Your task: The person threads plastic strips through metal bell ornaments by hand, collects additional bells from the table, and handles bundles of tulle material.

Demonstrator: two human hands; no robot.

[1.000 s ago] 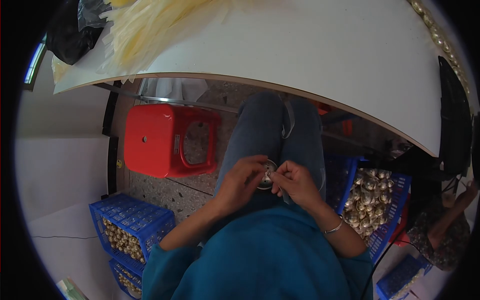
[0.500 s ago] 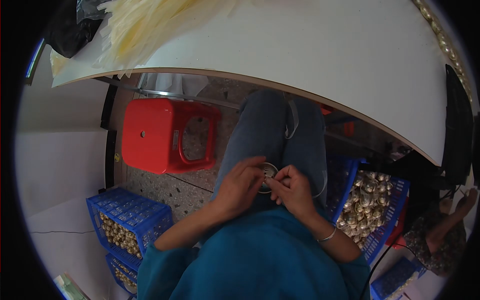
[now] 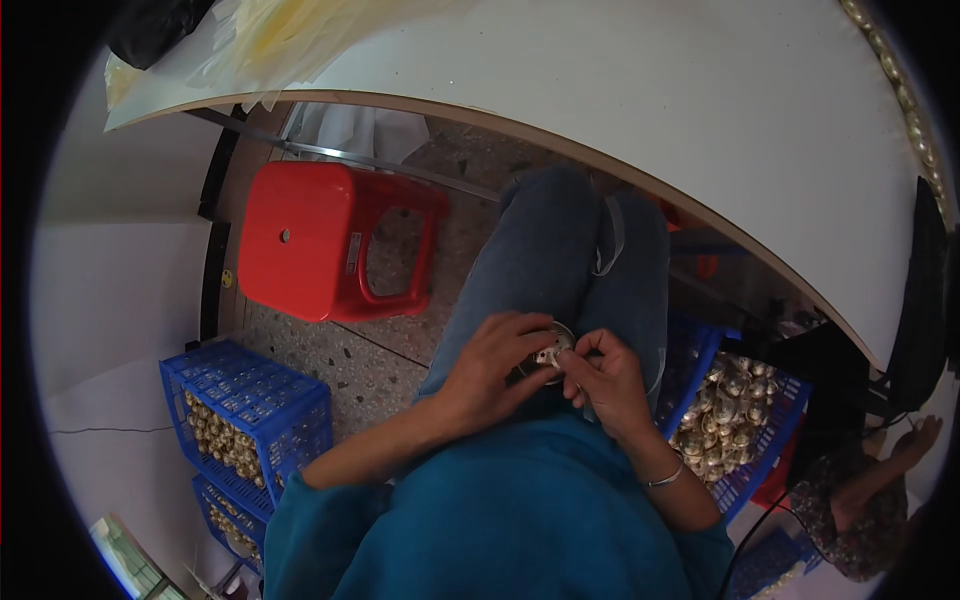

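Note:
Over my lap, a small round shiny metallic piece (image 3: 548, 355) with a dark rim sits between my two hands. Its exact kind is not clear, and fingers cover part of it. My left hand (image 3: 490, 365) curls around its left side, with thumb below and fingers above. My right hand (image 3: 608, 380) pinches at its right edge, thumb against bent forefinger. Anything small within that pinch is too small to make out.
A white table (image 3: 640, 110) curves ahead, bearing yellowish plastic strips (image 3: 270, 45). A red stool (image 3: 300, 240) stands left. Blue crates (image 3: 290, 410) with shiny round pieces are at left; another blue crate (image 3: 765, 465) is at right. Another person's arm (image 3: 885, 470) shows far right.
The view has shifted a little. My left fingers have spread further around the round piece, and more of its shiny inside shows. My right hand keeps its pinch beside it.

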